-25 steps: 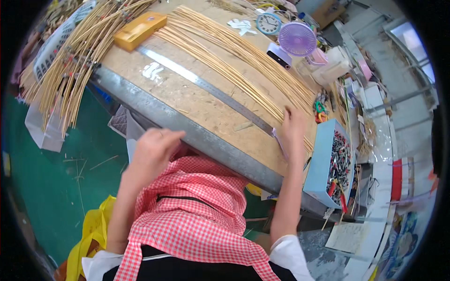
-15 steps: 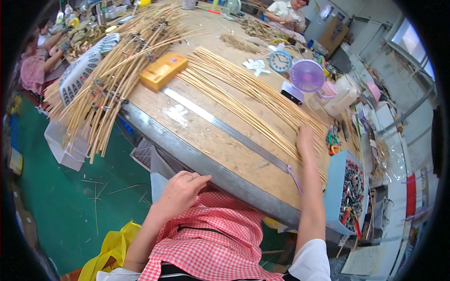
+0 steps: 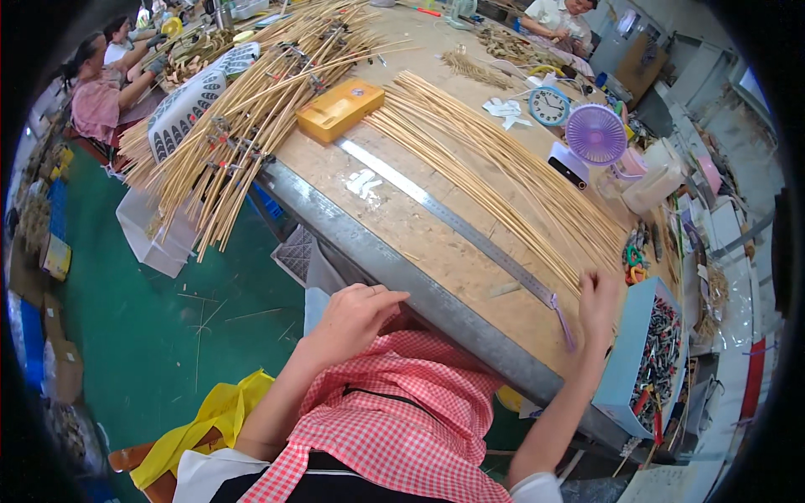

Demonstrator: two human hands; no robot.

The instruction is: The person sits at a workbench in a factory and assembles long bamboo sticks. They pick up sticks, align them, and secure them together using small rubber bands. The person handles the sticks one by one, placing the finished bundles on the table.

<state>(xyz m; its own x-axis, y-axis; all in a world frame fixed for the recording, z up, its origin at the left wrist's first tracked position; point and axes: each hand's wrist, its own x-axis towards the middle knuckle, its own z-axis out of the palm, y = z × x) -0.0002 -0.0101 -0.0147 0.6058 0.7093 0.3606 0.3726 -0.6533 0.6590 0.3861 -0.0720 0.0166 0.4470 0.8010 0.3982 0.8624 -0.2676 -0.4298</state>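
My left hand [image 3: 356, 317], loosely closed with fingers bent together, hovers by the table's near edge in front of my red checked apron [image 3: 394, 419]. Nothing shows in it. My right hand [image 3: 599, 300] is closed at the near right ends of the thin bamboo sticks [image 3: 478, 201]; whether a stick is between its fingers is hidden. The sticks lie in two long, loose bands across the table. Alongside them runs a steel ruler [image 3: 453, 220] with a purple cord [image 3: 565, 327] at its near end. A yellow block-like box [image 3: 341, 109] sits at the ruler's far end.
A blue box [image 3: 625, 360] of small metal clips stands at right, near scissors [image 3: 635, 260]. Behind are a purple fan [image 3: 596, 134], clock [image 3: 548, 106] and phone [image 3: 568, 172]. A clipped stick pile [image 3: 243, 126] overhangs the left edge. Other people sit at the far sides.
My right hand has drawn back from over the sticks to their near ends, its fingers more curled. The whole view has shifted, with the table moving rightward; my left hand stays near the edge.
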